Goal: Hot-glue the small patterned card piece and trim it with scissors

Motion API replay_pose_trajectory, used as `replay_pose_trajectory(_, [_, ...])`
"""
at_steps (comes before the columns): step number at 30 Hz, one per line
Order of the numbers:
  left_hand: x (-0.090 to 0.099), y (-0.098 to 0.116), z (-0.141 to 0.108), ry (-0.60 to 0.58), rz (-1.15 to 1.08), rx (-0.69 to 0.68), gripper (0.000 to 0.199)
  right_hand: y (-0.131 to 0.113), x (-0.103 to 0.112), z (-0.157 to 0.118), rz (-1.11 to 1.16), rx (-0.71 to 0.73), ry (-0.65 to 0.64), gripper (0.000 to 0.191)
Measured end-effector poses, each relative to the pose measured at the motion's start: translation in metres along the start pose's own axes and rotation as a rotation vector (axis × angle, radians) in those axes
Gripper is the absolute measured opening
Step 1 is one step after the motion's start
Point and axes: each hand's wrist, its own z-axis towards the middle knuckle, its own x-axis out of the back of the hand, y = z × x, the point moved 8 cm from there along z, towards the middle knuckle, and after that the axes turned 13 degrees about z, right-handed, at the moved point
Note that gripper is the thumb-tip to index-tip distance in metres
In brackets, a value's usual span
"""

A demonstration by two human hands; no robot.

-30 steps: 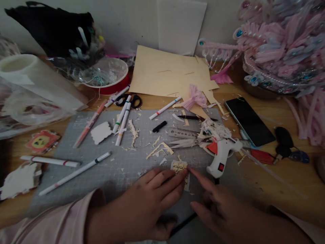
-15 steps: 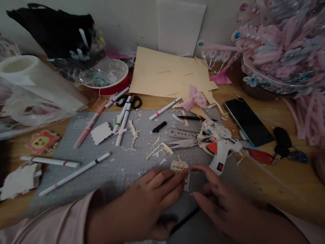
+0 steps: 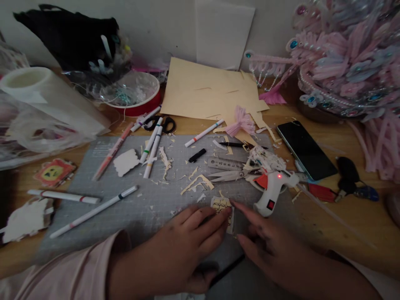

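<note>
the grey gridded cutting mat is lying beneath both hands. the left hand is pressing down, unclenched; the right hand is holding thumb and forefinger apart. the white plastic glue gun is sitting close, so a sideways sweep could be knocking it. the small cream card with black loops is lying under the left fingers, risking skewing from uneven pressure; curled cream paper scraps could be catching beneath.
</note>
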Motion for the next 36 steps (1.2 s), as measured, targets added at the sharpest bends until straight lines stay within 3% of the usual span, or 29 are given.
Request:
replay_pose_trajectory(8, [0.002, 0.000, 0.000, 0.002, 0.001, 0.005, 0.061, -0.005, 0.001, -0.002, -0.148, 0.062, 0.009, 0.050])
replay_pose_trajectory(12, [0.002, 0.000, 0.000, -0.004, 0.004, -0.003, 0.062, -0.006, 0.001, -0.001, -0.063, 0.024, 0.019, 0.048])
replay_pose_trajectory(17, [0.002, 0.000, 0.000, 0.016, 0.000, -0.007, 0.061, 0.001, 0.001, 0.000, 0.081, -0.090, 0.031, 0.062])
replay_pose_trajectory(23, [0.002, 0.000, -0.001, 0.020, 0.000, 0.007, 0.060, 0.005, -0.004, 0.003, 0.212, -0.203, -0.043, 0.064])
replay_pose_trajectory(30, [0.002, 0.000, 0.000, 0.014, -0.005, 0.009, 0.059, 0.005, -0.004, 0.004, 0.247, -0.195, -0.049, 0.060])
replay_pose_trajectory(36, [0.003, 0.000, 0.000, 0.025, -0.012, -0.001, 0.057, 0.006, -0.002, 0.004, 0.132, -0.167, -0.012, 0.058])
